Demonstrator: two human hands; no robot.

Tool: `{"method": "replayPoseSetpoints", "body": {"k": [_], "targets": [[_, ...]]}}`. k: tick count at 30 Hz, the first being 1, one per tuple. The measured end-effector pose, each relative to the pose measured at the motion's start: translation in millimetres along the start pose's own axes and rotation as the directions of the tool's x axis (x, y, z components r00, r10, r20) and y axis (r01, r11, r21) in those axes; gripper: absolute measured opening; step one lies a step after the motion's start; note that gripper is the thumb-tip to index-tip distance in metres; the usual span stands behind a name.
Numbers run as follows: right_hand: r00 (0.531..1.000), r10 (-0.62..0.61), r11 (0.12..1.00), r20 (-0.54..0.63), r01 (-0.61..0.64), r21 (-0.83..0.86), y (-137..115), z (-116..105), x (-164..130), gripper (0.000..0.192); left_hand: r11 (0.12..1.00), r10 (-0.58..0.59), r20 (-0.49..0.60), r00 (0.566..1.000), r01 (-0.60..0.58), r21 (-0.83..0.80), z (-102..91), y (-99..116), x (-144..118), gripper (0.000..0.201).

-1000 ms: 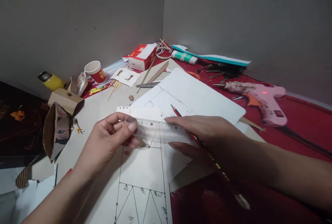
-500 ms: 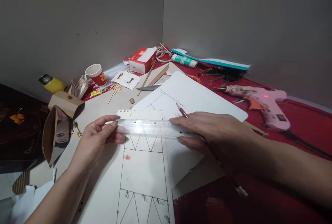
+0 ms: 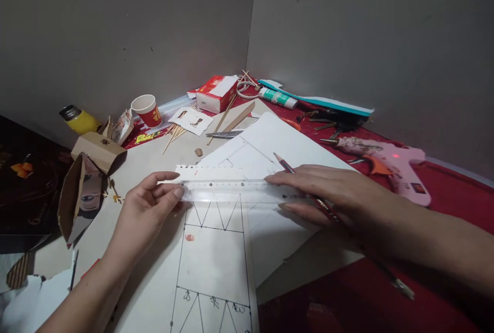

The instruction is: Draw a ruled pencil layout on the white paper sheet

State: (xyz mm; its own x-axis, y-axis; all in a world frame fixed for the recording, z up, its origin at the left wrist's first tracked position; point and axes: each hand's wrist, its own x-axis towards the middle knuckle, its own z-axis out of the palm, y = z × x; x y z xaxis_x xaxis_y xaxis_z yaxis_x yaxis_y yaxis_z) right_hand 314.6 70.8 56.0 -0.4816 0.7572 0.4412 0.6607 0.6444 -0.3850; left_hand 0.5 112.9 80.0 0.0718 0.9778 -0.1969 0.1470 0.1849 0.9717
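A red-covered surface (image 3: 285, 313) fills a corner between two grey walls. A white sheet with ruled lines and zigzags (image 3: 216, 261) runs from the surface's middle towards its near edge; it is probably light and bendy, easily creased, and best pressed flat by its margins. Across its upper part lies a clear ruler (image 3: 227, 191), likely light, stiff and slippery, best taken by its ends. The hands are apart: the left hand (image 3: 148, 207) pinches the ruler's left end, while the right hand (image 3: 328, 186) spans its right part and grips a dark red pencil (image 3: 284, 162), slim and likely light, with its tip pointing up and away. Near the surface's far corner sits a red box (image 3: 216, 93), contents hidden. Along the far-left edge are a tilted yellow bottle (image 3: 83, 123), capped, contents unknown, and an upright paper cup (image 3: 148, 116), its bottom out of sight.
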Motion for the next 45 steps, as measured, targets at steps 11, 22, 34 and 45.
{"method": "replayPoseSetpoints", "body": {"k": [11, 22, 34, 45], "targets": [[0.99, -0.127, 0.992, -0.063, 0.125, -0.031, 3.2, 8.9, 0.5, 0.026, 0.999, -0.033, 0.066, 0.997, 0.035, -0.035, 0.4, -4.0, 3.8, 0.037], [0.815, 0.577, 0.718, 0.046, -0.534, 0.447, -5.6, 6.7, -1.9, 0.04, 0.984, 0.128, -0.066, 0.99, -0.118, 0.13, 0.1, 0.7, 0.6, 0.023], [0.986, 0.159, 0.968, -0.045, -0.146, 0.205, 8.4, 5.2, 2.7, 0.021, 0.992, 0.085, -0.039, 0.996, -0.081, 0.094, -5.1, -5.9, 5.7, 0.025], [1.0, -0.015, 0.999, 0.01, 0.014, 0.033, 2.8, 6.7, 2.9, 0.018, 0.998, -0.061, 0.112, 0.992, 0.057, 0.036, -7.0, -8.7, 7.4, 0.033]]}}
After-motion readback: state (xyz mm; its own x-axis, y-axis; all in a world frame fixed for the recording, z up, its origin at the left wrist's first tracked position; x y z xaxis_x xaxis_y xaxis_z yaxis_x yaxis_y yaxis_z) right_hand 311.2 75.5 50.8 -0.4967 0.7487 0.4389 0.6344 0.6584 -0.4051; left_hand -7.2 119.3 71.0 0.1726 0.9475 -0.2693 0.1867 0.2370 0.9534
